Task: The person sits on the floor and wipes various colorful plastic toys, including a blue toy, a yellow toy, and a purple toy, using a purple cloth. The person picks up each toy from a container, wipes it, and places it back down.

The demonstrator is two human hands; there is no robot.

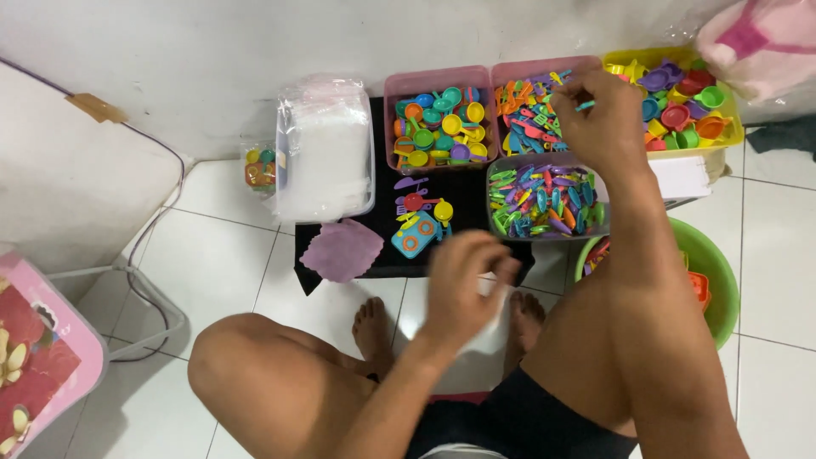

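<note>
The right hand (605, 110) pinches a small teal toy piece (585, 105) over the pink bin (544, 68) of toy utensils. The left hand (463, 285), blurry, holds a clear plastic bag (489, 336) below the toy stove (414, 235).

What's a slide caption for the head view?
Seated person's right hand picks toy utensils from a pink bin; left hand hovers above the black mat.
</note>
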